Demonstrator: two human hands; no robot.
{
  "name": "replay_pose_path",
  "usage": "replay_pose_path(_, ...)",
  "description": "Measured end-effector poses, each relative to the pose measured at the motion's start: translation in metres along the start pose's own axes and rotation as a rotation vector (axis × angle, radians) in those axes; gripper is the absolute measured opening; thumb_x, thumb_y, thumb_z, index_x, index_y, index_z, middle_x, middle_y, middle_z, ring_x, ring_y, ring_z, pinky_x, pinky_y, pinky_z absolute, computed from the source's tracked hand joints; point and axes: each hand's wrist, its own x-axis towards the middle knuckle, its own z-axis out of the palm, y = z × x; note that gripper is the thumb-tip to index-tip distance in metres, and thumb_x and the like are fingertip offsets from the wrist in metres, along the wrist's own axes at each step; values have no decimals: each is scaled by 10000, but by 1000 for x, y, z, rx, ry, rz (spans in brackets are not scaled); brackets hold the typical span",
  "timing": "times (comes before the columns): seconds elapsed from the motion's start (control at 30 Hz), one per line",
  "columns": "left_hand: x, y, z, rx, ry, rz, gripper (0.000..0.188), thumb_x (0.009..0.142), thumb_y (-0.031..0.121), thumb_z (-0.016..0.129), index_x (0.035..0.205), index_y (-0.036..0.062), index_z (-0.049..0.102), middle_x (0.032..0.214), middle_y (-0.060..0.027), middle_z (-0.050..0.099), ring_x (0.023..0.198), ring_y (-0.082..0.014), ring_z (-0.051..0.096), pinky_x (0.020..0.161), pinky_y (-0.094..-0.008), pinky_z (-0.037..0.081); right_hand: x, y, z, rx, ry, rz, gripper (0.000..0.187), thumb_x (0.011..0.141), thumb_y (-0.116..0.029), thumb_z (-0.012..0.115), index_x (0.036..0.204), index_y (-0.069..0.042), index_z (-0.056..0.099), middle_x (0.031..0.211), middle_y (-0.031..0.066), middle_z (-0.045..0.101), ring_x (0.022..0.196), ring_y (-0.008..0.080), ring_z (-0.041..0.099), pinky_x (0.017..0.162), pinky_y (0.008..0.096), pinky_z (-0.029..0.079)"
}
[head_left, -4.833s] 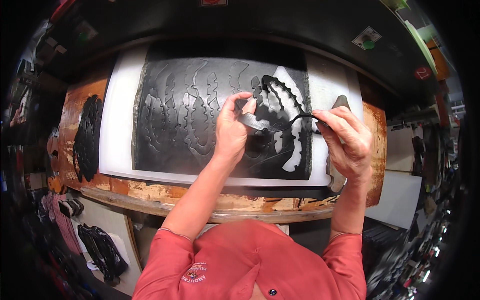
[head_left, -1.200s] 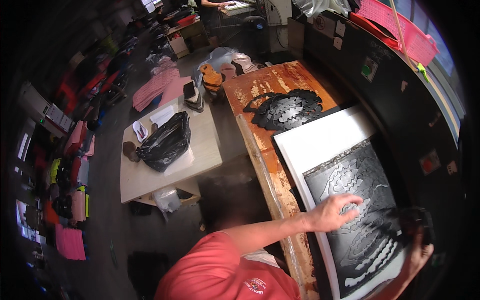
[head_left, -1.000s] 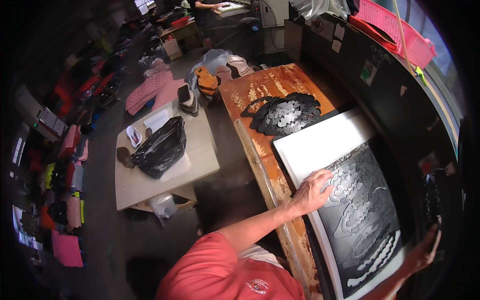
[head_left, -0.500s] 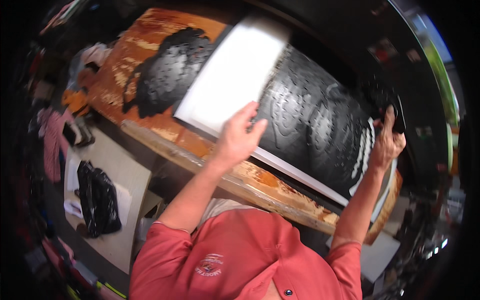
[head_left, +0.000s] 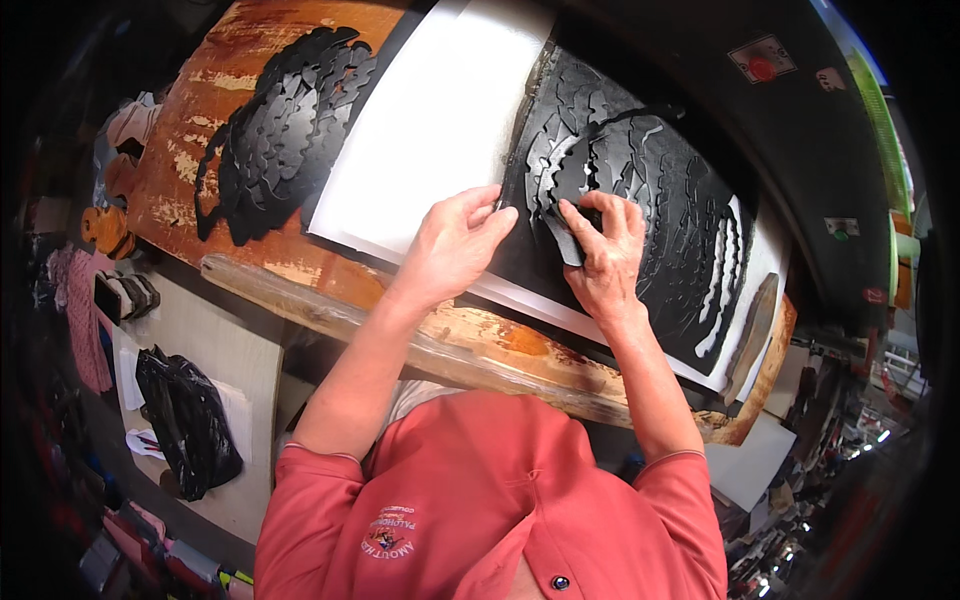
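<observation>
A black sheet (head_left: 680,200), cut into rows of curved, scalloped pieces, lies on a white board (head_left: 430,120). At the sheet's left edge is my left hand (head_left: 450,245), its thumb and bent fingers apart and the fingertips by the edge. My right hand (head_left: 608,255) is over the middle of the sheet. Its fingers close on a black scalloped strip (head_left: 562,235); part of this strip is hidden under them. White gaps show beside the strip, and on the sheet's right side lie white wavy gaps (head_left: 718,280).
Loose black scalloped pieces (head_left: 285,125) are heaped on the worn orange wooden table (head_left: 190,150). A wooden bar (head_left: 755,335) rests at the right. Dark machinery (head_left: 780,130) overhangs the far right. A black plastic bag (head_left: 185,425) lies on a pale side table (head_left: 235,350).
My right hand has moved left from the far right, beyond the sheet's edge, onto its middle. The left hand remains by the sheet's left edge. The whole view has shifted slightly.
</observation>
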Motion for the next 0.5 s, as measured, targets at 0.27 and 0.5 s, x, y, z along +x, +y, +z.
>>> replay_pose_path(0.27, 15, -18, 24, -439, -40, -52, 197, 1054, 121, 652, 1155, -21, 745, 1003, -4, 734, 868, -52, 605, 746, -245, 510, 1, 17, 10, 201, 118, -22, 621, 660, 68, 777, 1266, -61, 743, 1012, 121, 669, 892, 328, 617, 773, 420, 529)
replay_pose_path(0.5, 20, -20, 33, -355, 16, 8, 190, 1032, 126, 691, 1141, -20, 741, 999, -1, 740, 870, -62, 616, 763, -267, 527, 9, 2, -5, 237, 23, 68, 418, 836, -94, 870, 1231, -25, 754, 994, 138, 722, 903, 319, 694, 789, 402, 578)
